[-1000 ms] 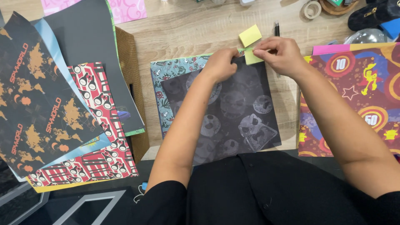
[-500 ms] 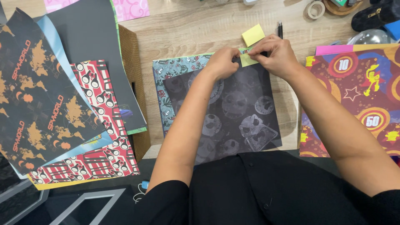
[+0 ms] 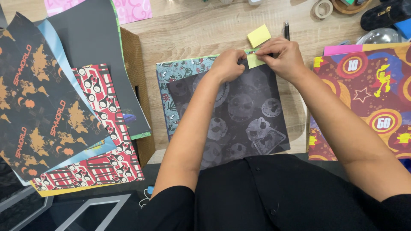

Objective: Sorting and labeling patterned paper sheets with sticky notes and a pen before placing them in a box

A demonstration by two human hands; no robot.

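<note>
— What's in the fingers there?

— A yellow sticky note (image 3: 255,60), pinched at the far edge of the dark skull-print paper (image 3: 244,115). The right hand (image 3: 283,57) is closed on it from the right, thumb and fingertips together on the note. The left hand (image 3: 228,65) is curled up too, its fingertips meeting the note's left end.

— And the paper itself?

— It lies on a teal patterned sheet (image 3: 171,85) near the middle of the wooden table (image 3: 201,30), its near edge close to the person's black shirt.

— Anything beyond the hands?

— A yellow sticky-note pad (image 3: 258,35) just past them, a black pen (image 3: 286,30) beside it, and a tape roll (image 3: 323,8) towards the far right corner. A red target-print sheet (image 3: 368,98) sits at the right edge; at the left edge, fanned papers, one red plaid sheet (image 3: 102,137) among them.
</note>
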